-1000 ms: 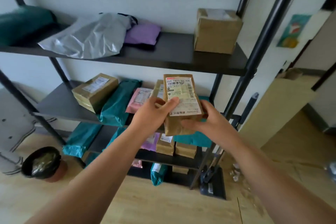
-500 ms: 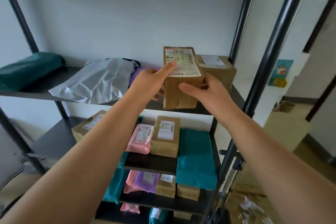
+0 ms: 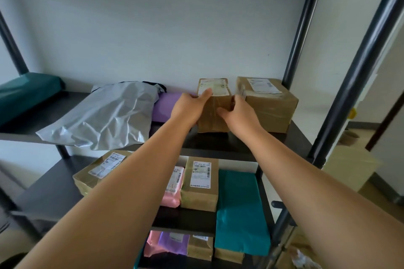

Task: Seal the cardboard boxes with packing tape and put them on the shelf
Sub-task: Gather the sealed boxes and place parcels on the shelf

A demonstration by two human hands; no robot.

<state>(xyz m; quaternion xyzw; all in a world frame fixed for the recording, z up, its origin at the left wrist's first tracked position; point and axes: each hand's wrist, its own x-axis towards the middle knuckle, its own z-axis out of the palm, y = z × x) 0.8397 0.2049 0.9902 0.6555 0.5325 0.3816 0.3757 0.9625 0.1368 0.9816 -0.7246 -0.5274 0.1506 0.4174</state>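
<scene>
The small cardboard box stands upright on the shelf, gripped from 2 sides. The left hand wraps its left edge, with 1 of its fingers laid across the shipping label on top. The right hand has its thumb on the front face and its fingers curled round the right side, into the narrow gap there. Both sets of fingers are pinching the box, not spread. Its base looks to meet the shelf board, though whether its weight is fully down cannot be told.

Just right of the right fingers sits a larger cardboard box, glossy with tape and almost touching them. Just left of the left fingers lies a purple mailer, and further left a crumpled grey poly mailer.

The 2-sided grip likely keeps the tall, narrow box from tipping while it is squared up in the slot between mailer and neighbour. Glossy bands on its front suggest it is already taped, so the step in hand is probably the placing. The next move likely calls for drawing the right fingers out of the gap without dragging the box, which could otherwise topple.
</scene>
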